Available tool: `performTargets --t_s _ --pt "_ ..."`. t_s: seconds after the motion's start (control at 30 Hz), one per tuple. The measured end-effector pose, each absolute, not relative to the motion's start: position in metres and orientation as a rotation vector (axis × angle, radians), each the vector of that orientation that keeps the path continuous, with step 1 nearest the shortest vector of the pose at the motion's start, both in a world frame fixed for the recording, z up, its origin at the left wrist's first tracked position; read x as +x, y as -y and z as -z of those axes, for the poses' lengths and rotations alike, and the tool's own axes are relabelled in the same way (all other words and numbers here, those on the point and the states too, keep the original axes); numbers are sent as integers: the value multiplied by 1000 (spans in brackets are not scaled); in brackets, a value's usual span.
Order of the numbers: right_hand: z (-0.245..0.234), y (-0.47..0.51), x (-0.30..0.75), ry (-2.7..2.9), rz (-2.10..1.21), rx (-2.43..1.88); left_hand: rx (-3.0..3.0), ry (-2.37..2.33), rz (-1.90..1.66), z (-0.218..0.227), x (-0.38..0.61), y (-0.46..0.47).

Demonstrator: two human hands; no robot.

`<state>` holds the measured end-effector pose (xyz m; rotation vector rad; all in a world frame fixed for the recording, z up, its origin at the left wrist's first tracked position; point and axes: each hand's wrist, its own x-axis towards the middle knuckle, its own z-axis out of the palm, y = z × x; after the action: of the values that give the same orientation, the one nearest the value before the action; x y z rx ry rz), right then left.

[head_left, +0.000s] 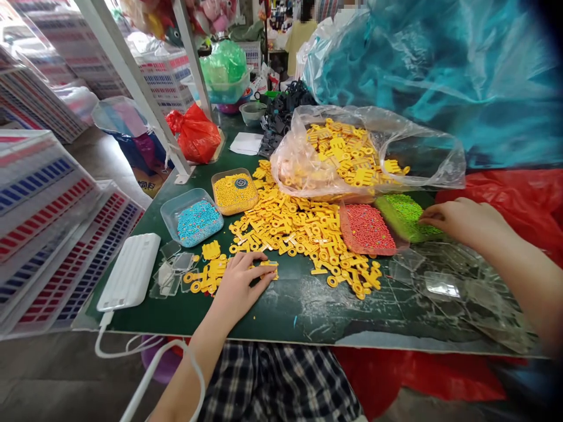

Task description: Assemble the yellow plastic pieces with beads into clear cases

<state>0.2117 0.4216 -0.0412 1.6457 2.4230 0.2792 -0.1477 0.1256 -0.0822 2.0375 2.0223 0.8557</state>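
Note:
My left hand (240,281) rests on the green table (308,316), fingers curled around a small yellow plastic piece (269,266) at the near edge of a heap of yellow plastic parts (299,225). My right hand (457,220) reaches into a tray of green beads (402,211), its fingertips pinched together among the beads; what they hold is too small to see. A tray of red beads (367,228) lies just left of the green one. Clear plastic lids (444,284) lie under my right forearm.
A tray of blue beads (193,220) and a tray of yellow beads (234,190) stand at the left. A clear bag of yellow parts (352,152) lies behind the heap. A white power bank (131,271) with a cable sits near the left edge. Stacked crates stand at left.

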Motion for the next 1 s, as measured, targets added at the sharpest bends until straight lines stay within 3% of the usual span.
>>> performTargets --t_s 0.23,0.4,0.53,0.67,0.83,1.0 --pt "35 -417 217 -2444 -418 1604 1996 -1993 -878 80 -147 -124" --pt "17 -359 181 -3079 -607 1392 1924 -2006 -960 75 -148 -123" --pt "19 -276 107 -3615 36 863 1931 -2046 -922 77 -149 -124" --pt "46 -221 45 -3630 436 600 1965 -2070 -865 79 -148 -124" --pt "77 -212 23 -3590 630 531 1980 -2087 -830 80 -147 -122" --pt "85 -215 23 -3601 619 592 2001 -2049 -841 81 -147 -122"
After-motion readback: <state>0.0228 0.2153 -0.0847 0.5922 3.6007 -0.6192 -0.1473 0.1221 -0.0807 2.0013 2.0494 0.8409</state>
